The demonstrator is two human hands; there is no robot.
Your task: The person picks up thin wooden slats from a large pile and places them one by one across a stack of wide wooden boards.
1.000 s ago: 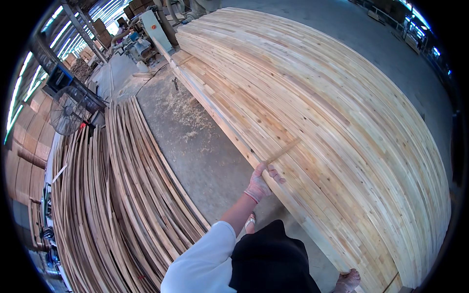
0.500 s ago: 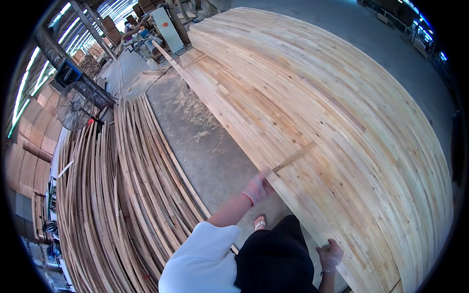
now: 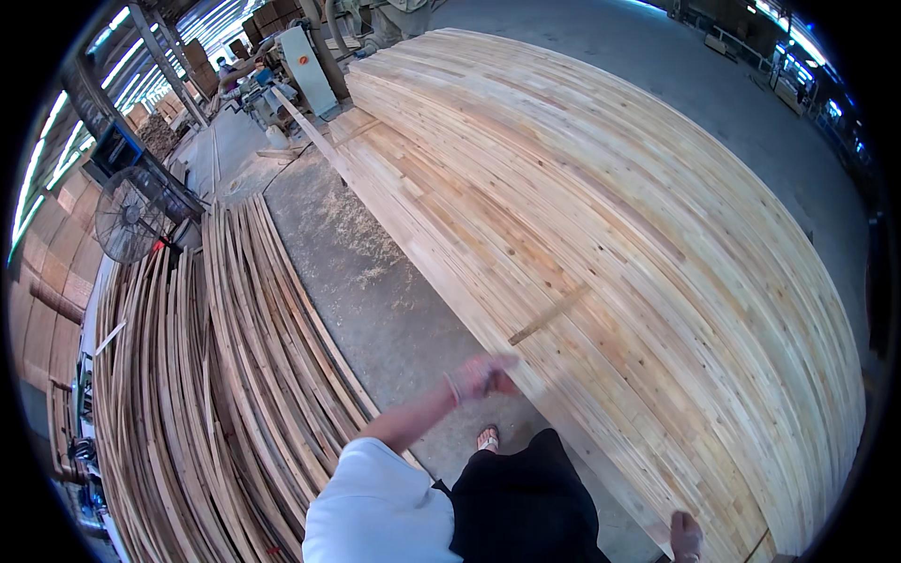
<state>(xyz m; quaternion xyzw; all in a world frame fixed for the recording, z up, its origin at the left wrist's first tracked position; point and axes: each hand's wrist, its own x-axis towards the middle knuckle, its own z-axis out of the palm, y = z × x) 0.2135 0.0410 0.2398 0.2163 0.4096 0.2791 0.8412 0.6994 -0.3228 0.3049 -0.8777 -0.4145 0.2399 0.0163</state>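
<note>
A long pale wooden strip (image 3: 413, 251) runs along the left edge of a broad stack of jointed wood boards (image 3: 610, 235). My left hand (image 3: 481, 377), in a pinkish glove and slightly blurred, closes on the strip's outer edge at mid-length. Its fingertips reach over the top face. Nearer to me, at the lower right, my right hand (image 3: 686, 538) is closed at the same strip's near end; its underside is hidden. Between my hands the strip looks smeared by motion.
On the floor to the left lies a wide pile of long, narrow wooden battens (image 3: 253, 357). Sawdust (image 3: 352, 230) covers the concrete beside the stack. A pedestal fan (image 3: 131, 216) stands at left. Beyond the strip's far end are a machine (image 3: 267, 98) and a pale control cabinet (image 3: 308, 70).
My right hand has moved right and down toward the near end. My left hand has shifted slightly left and down in view. The whole scene has drifted slightly left.
</note>
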